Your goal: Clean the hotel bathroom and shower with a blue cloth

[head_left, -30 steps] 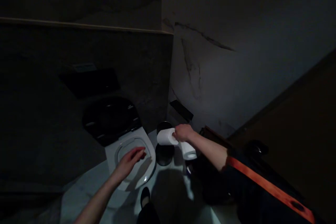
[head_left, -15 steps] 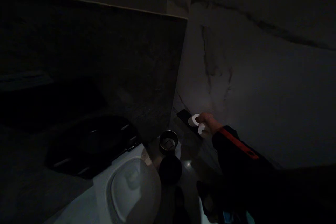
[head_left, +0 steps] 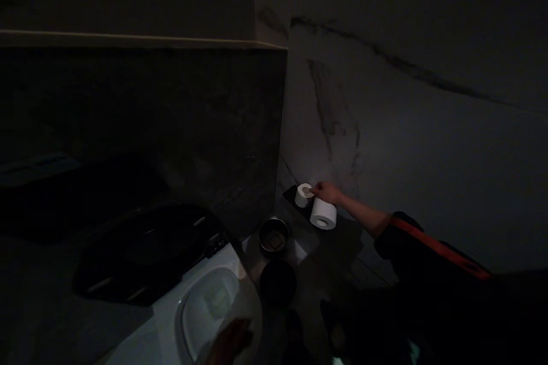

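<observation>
Well, from the head camera the scene is dim, and the brightest patch sits low against a veined marble wall (head_left: 411, 142). The right hand (head_left: 327, 192) reaches in from the right, out of a dark sleeve with an orange stripe (head_left: 436, 248). Its fingers (head_left: 315, 189) lie close together against the side of a small white toilet roll (head_left: 303, 195), though whether they are gripping it or only touching it, I cannot tell. That roll stands upright on a dark ledge (head_left: 291, 197) in the corner, its long axis vertical and its core facing up, just left of the fingertips. A larger white toilet roll (head_left: 323, 214) lies on its side right beside it, directly below the hand, with its long axis running roughly toward the camera. The right hand is much the nearer of the two to both rolls. The left hand (head_left: 229, 342) shows only faintly at the bottom edge, over a white toilet bowl (head_left: 209, 308) and well away from the rolls; its fingers are too dark to read. A steel-rimmed round container (head_left: 273, 236) stands nearby.
</observation>
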{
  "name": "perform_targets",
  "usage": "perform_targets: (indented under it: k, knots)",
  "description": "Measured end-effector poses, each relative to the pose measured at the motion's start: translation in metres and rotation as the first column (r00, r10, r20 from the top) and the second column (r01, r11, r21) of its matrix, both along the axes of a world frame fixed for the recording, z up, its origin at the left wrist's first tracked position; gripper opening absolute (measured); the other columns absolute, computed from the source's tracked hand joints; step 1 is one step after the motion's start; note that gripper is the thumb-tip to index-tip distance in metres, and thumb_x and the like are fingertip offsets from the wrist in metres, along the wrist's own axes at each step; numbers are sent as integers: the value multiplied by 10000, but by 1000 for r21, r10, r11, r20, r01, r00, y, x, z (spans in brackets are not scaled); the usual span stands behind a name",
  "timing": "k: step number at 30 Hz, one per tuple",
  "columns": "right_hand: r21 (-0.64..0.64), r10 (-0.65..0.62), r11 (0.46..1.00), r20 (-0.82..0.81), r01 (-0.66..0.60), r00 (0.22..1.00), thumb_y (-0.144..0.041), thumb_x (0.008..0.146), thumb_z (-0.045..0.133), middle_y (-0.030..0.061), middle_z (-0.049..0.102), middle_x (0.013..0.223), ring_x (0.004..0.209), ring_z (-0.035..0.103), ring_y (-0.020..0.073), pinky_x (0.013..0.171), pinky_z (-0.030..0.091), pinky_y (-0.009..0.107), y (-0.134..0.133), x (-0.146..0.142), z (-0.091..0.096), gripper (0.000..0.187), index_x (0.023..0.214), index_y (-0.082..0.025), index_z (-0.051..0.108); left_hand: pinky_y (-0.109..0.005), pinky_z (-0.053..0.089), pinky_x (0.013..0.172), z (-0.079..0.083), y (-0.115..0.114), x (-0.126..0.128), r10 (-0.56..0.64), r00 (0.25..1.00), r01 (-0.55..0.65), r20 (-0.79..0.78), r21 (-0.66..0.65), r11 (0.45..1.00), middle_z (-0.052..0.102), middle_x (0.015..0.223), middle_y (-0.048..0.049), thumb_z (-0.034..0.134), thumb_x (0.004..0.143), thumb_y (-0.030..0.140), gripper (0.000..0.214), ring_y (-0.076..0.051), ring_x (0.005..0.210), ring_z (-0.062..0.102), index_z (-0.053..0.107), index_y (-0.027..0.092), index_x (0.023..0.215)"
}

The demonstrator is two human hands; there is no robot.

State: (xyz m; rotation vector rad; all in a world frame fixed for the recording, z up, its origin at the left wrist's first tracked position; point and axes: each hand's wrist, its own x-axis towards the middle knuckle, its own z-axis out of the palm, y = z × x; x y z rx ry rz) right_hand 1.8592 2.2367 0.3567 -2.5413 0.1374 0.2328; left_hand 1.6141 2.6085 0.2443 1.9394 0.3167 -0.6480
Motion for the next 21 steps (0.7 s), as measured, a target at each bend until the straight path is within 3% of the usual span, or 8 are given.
perform_targets:
  k: [2,5,7,9,11,16,19,21]
  knots:
    - [87,83,992,139,-96,987,-371,1019,488,102,722,1002,911,634,162,808,456,232,28,-27,20,351,1031,-100,712,-477,554,985,30,-25,24,-10,1000,4,-15,-333,943,745,1151,-156,702,628,867,798,-341,1085,709,693,187,1046]
    - [211,215,915,465,-343,859,-417,1004,467,75,682,967,917,604,165,859,469,259,83,-88,54,357,997,-136,687,-556,550,959,77,-60,53,-84,992,-24,-98,-780,625,708,1241,-194,733,589,876,946,-372,1118,693,614,167,1204]
    - [235,230,859,616,-454,754,-459,995,471,78,654,933,908,592,179,881,476,293,114,-131,73,379,943,-150,685,-560,569,908,99,-67,56,-150,982,-29,-114,-880,475,718,1192,-186,782,630,802,917,-371,1059,712,591,146,1243]
    - [293,154,839,679,-458,717,-483,999,471,91,652,972,963,599,197,938,478,329,132,-170,82,393,960,-157,687,-534,583,874,110,-59,43,-152,982,-32,-115,-886,462,727,1143,-176,821,682,699,849,-356,986,728,587,126,1262]
    - [420,42,817,640,-395,767,-509,987,509,110,664,1119,1089,604,220,1019,468,367,138,-204,79,396,1083,-166,682,-516,589,854,112,-42,24,-106,987,-51,-121,-858,512,718,1169,-191,789,761,645,807,-350,949,735,556,114,1322]
    - [748,98,588,313,-309,945,-550,826,746,103,635,1353,1230,603,246,1068,485,392,137,-259,40,689,1394,-206,563,-541,568,935,120,-2,-1,-105,978,-78,-181,-780,621,646,1321,-265,681,902,554,809,-387,1098,698,429,48,1480]
    - [832,16,520,220,-196,975,-517,655,881,74,695,1186,1119,641,240,999,531,393,146,-273,21,737,1264,-195,621,-574,502,1056,131,8,-4,-212,958,-51,-193,-841,539,582,1427,-262,674,851,697,928,-413,1308,580,428,98,1516]
    - [911,-156,413,74,-3,985,-583,588,891,47,698,1010,952,669,226,825,590,382,158,-278,13,705,1111,-199,616,-592,447,1118,132,11,-8,-226,967,2,-116,-886,463,508,1522,-228,683,735,824,1050,-423,1426,463,436,186,1531]
